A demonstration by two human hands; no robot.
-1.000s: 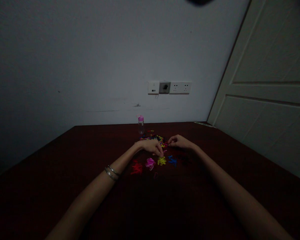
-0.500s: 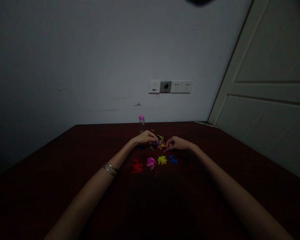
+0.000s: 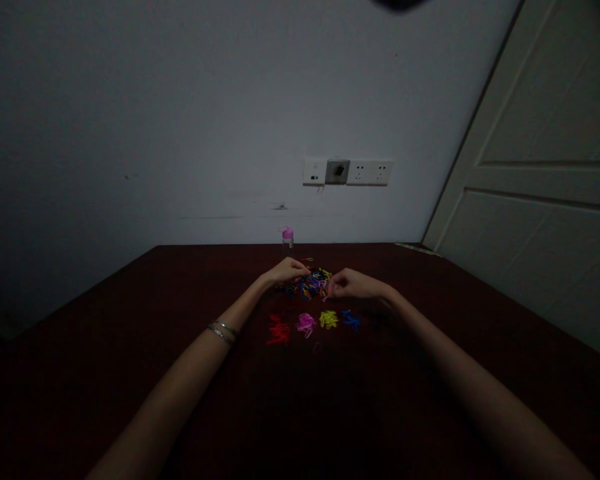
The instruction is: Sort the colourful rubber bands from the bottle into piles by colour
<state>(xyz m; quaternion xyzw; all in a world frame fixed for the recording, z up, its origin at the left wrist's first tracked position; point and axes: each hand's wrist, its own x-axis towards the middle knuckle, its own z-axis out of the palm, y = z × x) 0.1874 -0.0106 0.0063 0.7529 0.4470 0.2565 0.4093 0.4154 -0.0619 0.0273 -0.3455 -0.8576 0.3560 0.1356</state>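
Note:
A mixed pile of small coloured loop-shaped pieces, like paper clips (image 3: pixel 307 287), lies on the dark red table between my hands. My left hand (image 3: pixel 286 270) reaches over the pile's left and far side, thumb and fingers pinched together; what they hold, if anything, is too small to make out. At the pile's right edge my right hand (image 3: pixel 349 285) is closed, with a pink paper clip (image 3: pixel 325 299) at its fingertips. Nearer me lie sorted heaps: red clips (image 3: pixel 279 331), pink clips (image 3: pixel 306 324), yellow clips (image 3: pixel 329 319) and blue clips (image 3: pixel 351 320).
Behind the pile stands a clear bottle with a pink cap (image 3: pixel 287 241). A single reddish clip (image 3: pixel 317 348) lies in front of the heaps. The wall with its sockets (image 3: pixel 347 172) borders the table's (image 3: pixel 220 260) far edge; a pale door (image 3: pixel 540 173) stands right.
My left hand has drawn back slightly to the left, uncovering more of the pile. My right hand has shifted a little left, and the pink clip moved with it. The view has turned slightly.

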